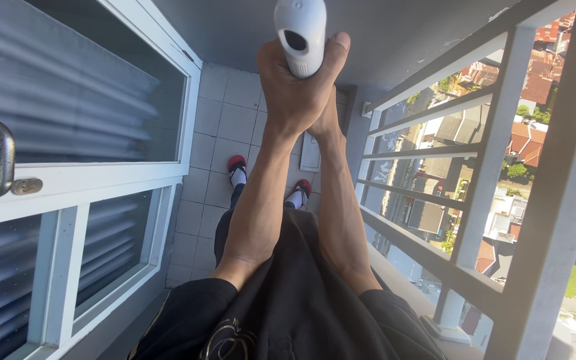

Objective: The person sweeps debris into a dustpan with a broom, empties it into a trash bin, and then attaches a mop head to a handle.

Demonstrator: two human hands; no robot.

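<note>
- Handle [301, 33], white and rounded with a dark oval hole in its face, stood upright at the top of the view, its upper end cut off by the frame.
- Left hand [293, 90] was wrapped around the lower part of the handle, thumb up along its right side, fingers closed tight on it.
- Right hand [327, 117] lay just behind and below the left, pressed against it; whether it gripped the handle could not be told, as the left hand hid it.
- Both forearms ran down from the handle to black sleeves [188, 313] at the bottom edge.
- Below the handle, two feet in white socks and red-and-black sandals [237, 165] stood on a pale tiled floor [225, 113].
- Left of the handle stood a white-framed door [68, 180] with ribbed glass and a metal lever [1, 160].
- Right of the handle ran a grey railing [481, 173], with rooftops and trees far below beyond it.
</note>
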